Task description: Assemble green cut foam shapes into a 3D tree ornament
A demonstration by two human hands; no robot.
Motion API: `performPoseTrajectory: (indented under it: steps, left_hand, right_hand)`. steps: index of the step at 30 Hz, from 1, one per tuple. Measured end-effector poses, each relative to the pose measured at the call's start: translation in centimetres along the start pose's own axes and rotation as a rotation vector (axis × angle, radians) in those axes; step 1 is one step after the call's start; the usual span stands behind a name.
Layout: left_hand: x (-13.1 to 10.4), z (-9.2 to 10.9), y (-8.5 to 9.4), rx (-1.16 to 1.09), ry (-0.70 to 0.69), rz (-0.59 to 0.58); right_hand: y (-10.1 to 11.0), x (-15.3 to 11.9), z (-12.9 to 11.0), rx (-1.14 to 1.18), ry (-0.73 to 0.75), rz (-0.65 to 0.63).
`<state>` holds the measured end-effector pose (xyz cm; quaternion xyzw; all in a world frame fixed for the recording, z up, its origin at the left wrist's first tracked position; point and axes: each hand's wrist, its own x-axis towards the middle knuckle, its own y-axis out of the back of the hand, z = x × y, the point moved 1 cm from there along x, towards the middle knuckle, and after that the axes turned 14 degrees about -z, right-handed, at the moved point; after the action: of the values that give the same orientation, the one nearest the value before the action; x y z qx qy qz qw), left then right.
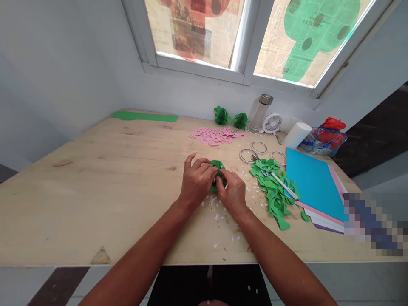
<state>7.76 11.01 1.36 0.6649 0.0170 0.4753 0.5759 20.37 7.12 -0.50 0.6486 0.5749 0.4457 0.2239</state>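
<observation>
A small green paper craft piece [217,164] is held between my two hands near the middle of the wooden table. My left hand [199,177] grips it from the left, the fingers bent over its upper side. From the right, my right hand [232,188] pinches its edge with thumb and fingers. The hands hide much of the piece. Tiny white paper bits [218,216] lie scattered below and right of the hands. Two similar folded green paper pieces [221,115] stand by the wall, behind a spread of pink paper cutouts [216,136].
Green paper scraps [276,197] lie right of my hands with scissors [256,158] and a white pen [283,185]. Tape rolls [259,147], a glass bottle [259,112], a small fan [272,123] and coloured sheets [310,182] are farther right. A green strip [149,116] lies back left.
</observation>
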Motion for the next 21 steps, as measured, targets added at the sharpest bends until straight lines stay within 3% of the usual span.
performPoseTrajectory:
  steps: [6, 16, 21]
  left_hand:
    - [0.00, 0.25, 0.09, -0.002, 0.012, -0.022]
    - [0.06, -0.01, -0.16, -0.143, 0.109, -0.016]
    - [0.05, -0.11, -0.04, -0.163, 0.093, -0.047]
  right_hand:
    - [0.11, -0.04, -0.23, -0.041, 0.016, 0.010]
    - [-0.25, 0.14, 0.25, 0.127, -0.041, -0.022]
    - [-0.15, 0.17, 0.38, 0.125, -0.062, -0.018]
